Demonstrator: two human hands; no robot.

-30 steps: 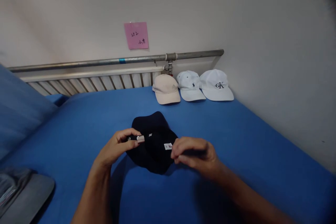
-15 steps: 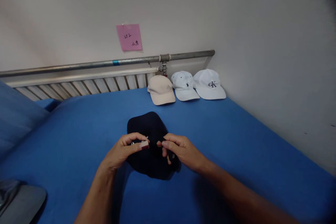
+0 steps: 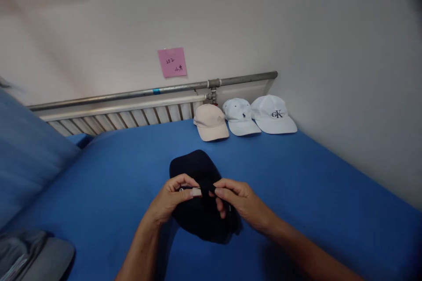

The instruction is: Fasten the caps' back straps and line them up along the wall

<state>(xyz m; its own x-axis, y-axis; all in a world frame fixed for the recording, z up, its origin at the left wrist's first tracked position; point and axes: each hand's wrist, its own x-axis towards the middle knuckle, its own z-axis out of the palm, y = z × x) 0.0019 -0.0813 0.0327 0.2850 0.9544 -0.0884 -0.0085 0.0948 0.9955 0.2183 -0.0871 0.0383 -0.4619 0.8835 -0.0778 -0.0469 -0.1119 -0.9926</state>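
A dark navy cap [image 3: 198,171] lies on the blue bed sheet [image 3: 296,184] in front of me. My left hand [image 3: 171,199] pinches the cap's rear strap, with a small metal buckle showing between its fingertips. My right hand [image 3: 239,202] pinches the other end of that strap close beside it, so the fingertips of both hands almost meet over the cap. Both hands are closed on the cap.
A beige cap [image 3: 211,122], a pale blue cap [image 3: 240,116] and a white cap [image 3: 274,114] stand in a row against the wall. Behind them run a metal pipe [image 3: 132,93] and a radiator. A pink note [image 3: 172,62] hangs above. A grey cap [image 3: 36,259] lies bottom left; a blue pillow [image 3: 26,149] at left.
My right hand has moved left from the white tag side to meet my left hand at the strap. The camera view has tilted slightly upward.
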